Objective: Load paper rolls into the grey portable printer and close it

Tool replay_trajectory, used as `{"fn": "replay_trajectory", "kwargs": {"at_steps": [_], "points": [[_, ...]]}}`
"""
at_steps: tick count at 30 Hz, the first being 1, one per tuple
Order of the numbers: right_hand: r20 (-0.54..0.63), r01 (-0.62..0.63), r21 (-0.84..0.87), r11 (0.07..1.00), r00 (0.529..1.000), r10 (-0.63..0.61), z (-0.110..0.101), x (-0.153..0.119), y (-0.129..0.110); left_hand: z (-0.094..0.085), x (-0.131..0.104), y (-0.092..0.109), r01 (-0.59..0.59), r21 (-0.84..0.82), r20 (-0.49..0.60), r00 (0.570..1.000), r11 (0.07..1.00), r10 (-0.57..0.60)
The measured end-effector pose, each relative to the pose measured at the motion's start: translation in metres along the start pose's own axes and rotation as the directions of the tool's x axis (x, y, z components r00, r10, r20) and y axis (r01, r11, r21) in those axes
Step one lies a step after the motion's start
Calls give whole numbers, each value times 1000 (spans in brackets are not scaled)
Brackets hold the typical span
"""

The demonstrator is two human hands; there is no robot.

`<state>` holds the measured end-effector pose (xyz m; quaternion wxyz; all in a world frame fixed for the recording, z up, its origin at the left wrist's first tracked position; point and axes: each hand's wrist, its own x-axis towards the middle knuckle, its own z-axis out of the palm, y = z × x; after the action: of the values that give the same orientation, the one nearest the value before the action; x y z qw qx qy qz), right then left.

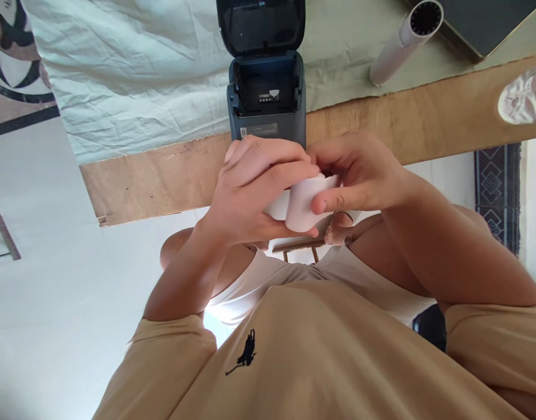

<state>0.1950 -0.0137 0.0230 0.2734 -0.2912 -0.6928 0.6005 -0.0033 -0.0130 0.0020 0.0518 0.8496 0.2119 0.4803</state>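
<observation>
A white paper roll [303, 205] is held between my two hands, in front of the table's edge. My left hand [254, 189] wraps round its left side, with fingers over the top and the thumb below. My right hand [359, 172] grips its right side, the thumb lying across the paper. Just beyond my hands stands a dark blue device [268, 125] with its black lid [262, 26] raised. Its inner compartment shows a small white label, and no roll is visible inside.
A pale green cloth [141, 70] covers much of the wooden table [163, 181]. At the right are a white cylinder [393, 58], a dark flat object [487, 23] and a clear plastic item [524, 96]. A patterned dark mat [497, 192] lies on the floor.
</observation>
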Motion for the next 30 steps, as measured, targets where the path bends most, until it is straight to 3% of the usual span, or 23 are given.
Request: {"fn": "replay_trajectory", "kwargs": {"at_steps": [5, 11, 15, 18, 25, 30], "points": [[-19, 20, 44, 999, 1000, -19, -1, -1, 2, -1, -2, -4, 13, -57, -70, 997, 998, -17], [10, -43, 87, 995, 999, 43, -4, -4, 2, 0, 0, -4, 53, -107, -102, 993, 993, -64], [15, -87, 136, 987, 996, 85, -4, -5, 3, 2, 1, -6, -21, -83, -133, 991, 996, 10], [3, -36, 118, 992, 999, 36, -3, -4, 2, 3, 0, -8, -61, -46, -173, 983, 997, 52], [0, 36, 62, 997, 999, -36, -3, 0, 1, 2, -6, -6, 102, -9, -39, 994, 995, -102], [-1, 24, 35, 999, 1000, -24, -2, -1, 4, 1, -3, 0, 94, -33, -89, 991, 995, -96]]}}
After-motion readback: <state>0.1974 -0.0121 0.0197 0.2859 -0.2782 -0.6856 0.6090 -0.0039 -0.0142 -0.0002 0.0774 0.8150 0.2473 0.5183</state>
